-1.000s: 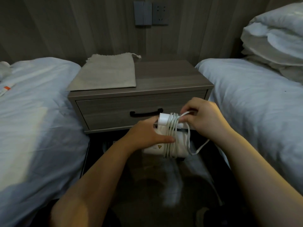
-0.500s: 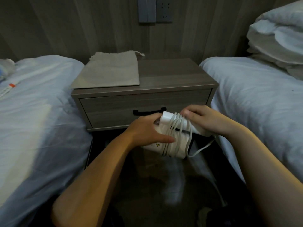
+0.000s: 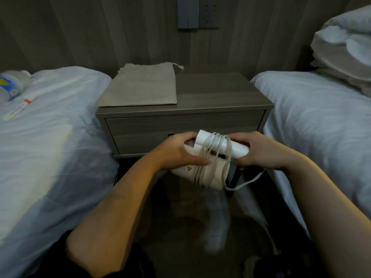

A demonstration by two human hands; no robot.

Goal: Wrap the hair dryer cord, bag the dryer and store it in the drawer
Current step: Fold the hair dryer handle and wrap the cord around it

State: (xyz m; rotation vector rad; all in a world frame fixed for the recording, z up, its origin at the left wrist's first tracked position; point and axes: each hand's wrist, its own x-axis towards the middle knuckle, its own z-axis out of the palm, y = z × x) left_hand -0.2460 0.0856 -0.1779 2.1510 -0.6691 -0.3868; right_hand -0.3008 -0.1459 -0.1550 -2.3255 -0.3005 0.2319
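A white folded hair dryer [image 3: 216, 178] is held in the air in front of the nightstand, with its grey-white cord [image 3: 208, 155] wound round it in several turns. My left hand [image 3: 176, 151] grips the dryer's left end, thumb across the front. My right hand [image 3: 259, 151] holds the right end of the handle and pinches the cord; a loose loop [image 3: 249, 182] hangs below it. A flat beige drawstring bag [image 3: 142, 87] lies on the nightstand's left half. The drawer [image 3: 140, 129] is closed, its handle hidden behind my hands.
The grey wooden nightstand [image 3: 220, 95] stands between two white beds [image 3: 40, 147] [image 3: 321, 121]. Pillows [image 3: 345, 43] are stacked at the far right. A bottle [image 3: 10, 87] and a thin tube [image 3: 20, 107] lie on the left bed. A wall socket [image 3: 208, 15] sits above.
My right hand has moved from the top of the coils down to the right end of the handle, bringing the cord round. The dryer has tilted slightly; the view has shifted closer.
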